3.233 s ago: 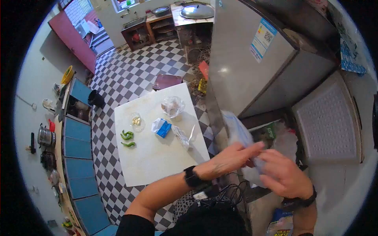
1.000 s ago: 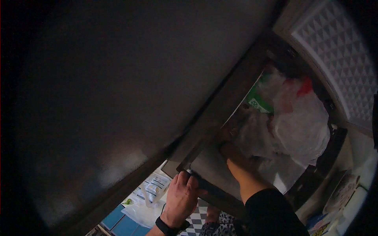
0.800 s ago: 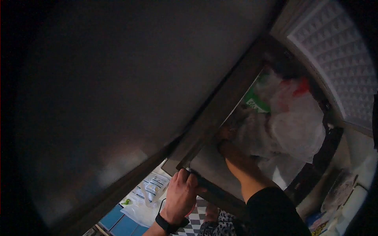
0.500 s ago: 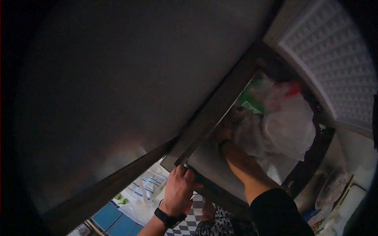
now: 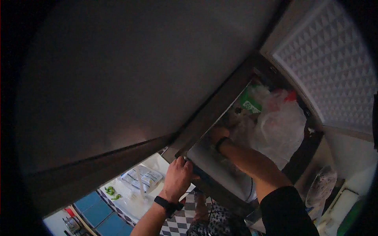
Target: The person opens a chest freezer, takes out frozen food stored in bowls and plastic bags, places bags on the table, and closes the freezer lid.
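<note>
Left hand grips the dark, straight freezer rim; right hand (grip too dim to tell) should reach clear of the whitish plastic bag at three o'clock.

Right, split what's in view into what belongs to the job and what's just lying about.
Job:
- compartment, left hand at its edge, right hand inside
- plastic bags in it

Lying about:
- green peppers on the table
- printed packet there
</note>
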Available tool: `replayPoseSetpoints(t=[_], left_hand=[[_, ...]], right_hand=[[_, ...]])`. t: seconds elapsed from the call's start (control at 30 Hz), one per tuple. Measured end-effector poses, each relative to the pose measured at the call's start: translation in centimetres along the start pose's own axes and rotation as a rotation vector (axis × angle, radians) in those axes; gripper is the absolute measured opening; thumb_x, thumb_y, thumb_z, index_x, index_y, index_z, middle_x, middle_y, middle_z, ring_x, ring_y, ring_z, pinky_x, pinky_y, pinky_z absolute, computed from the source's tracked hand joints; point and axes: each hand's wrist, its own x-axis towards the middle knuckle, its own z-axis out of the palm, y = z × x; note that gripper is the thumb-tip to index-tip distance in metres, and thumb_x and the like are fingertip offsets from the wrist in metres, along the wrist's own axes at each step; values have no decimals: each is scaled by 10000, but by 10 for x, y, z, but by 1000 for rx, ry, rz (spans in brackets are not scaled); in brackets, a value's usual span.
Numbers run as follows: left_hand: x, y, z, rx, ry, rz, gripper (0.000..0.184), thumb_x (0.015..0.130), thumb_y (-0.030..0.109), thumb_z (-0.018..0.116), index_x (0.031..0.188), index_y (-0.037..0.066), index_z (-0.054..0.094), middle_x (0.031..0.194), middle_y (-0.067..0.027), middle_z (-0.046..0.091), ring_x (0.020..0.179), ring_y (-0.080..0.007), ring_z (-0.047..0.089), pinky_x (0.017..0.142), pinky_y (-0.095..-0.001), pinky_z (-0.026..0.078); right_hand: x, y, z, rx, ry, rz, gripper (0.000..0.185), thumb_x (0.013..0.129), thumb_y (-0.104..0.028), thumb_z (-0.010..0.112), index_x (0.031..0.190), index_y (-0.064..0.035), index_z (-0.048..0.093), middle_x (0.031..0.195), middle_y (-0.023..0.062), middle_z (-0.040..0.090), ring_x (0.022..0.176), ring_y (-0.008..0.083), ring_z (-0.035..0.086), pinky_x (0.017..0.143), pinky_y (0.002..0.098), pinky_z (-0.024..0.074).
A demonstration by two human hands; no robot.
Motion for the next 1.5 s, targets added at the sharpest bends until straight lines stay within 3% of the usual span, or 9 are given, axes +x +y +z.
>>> replayPoseSetpoints(t=[0.47,0.63,0.7,0.83,0.9,1.2,1.33,1.43,1.5], left_hand=[[-6,-4,-4,25,37,7,403,720,255,857,934,-10,641,1000,-193,609,1011,-402,617,887,-476,512],[-6,-3,-3,31,26,-12,405,725,272,850,936,-9,649,1013,-190,619,1015,-401,621,884,-474,518],[-6,-3,0,51,45,0,399,726,273,848,945,0,658,1025,-194,624,1015,-400,624,885,-484,520],[-7,-4,-2,50,53,-17,418,714,275,851,1002,14,696,1034,-178,629,1020,-384,631,882,-465,534],[-8,-5,0,49,47,-15,410,711,274,852,990,15,699,1023,-180,628,1017,-390,631,867,-473,535],[-8,-11,5,92,41,6,487,685,322,874,1005,-1,697,1037,-201,636,1037,-402,640,878,-469,535],[-13,-12,7,109,18,10,498,708,338,871,1045,12,705,1088,-195,632,1068,-374,631,911,-454,524],[-25,-3,9,158,115,20,386,801,290,800,1071,29,707,1177,-180,608,1161,-354,586,963,-450,508],[-34,-6,19,194,134,64,319,831,248,749,1060,30,707,1157,-181,618,1151,-358,596,960,-454,513]], right_hand=[[-85,75,-170,51,-69,-585,452,948,-444,613,1089,-36,747,1102,230,730,983,427,712,839,488,566],[-111,118,-179,-298,-225,-657,462,912,-458,667,989,-8,738,901,258,716,763,433,689,720,503,540],[-153,113,-217,267,-308,-316,393,897,-388,714,910,5,723,692,167,673,597,335,631,591,461,503],[-188,130,-256,683,-348,-50,220,889,-249,745,863,-32,718,602,34,571,533,210,545,506,376,437],[-217,139,-291,1183,-463,115,73,885,-132,743,867,-73,706,651,-25,536,538,109,483,486,304,381],[-355,159,-371,1606,-48,-52,89,847,-66,734,902,-42,668,789,33,574,548,144,486,456,279,345],[-388,170,-370,984,488,-424,69,840,-67,694,829,-58,626,758,32,551,526,148,460,432,290,332],[-417,185,-420,1191,444,-258,105,854,-91,660,798,-77,573,732,17,516,495,133,410,413,288,312],[-446,177,-463,1667,222,-175,198,862,-118,678,734,-117,528,670,-5,502,453,118,417,380,275,313]])
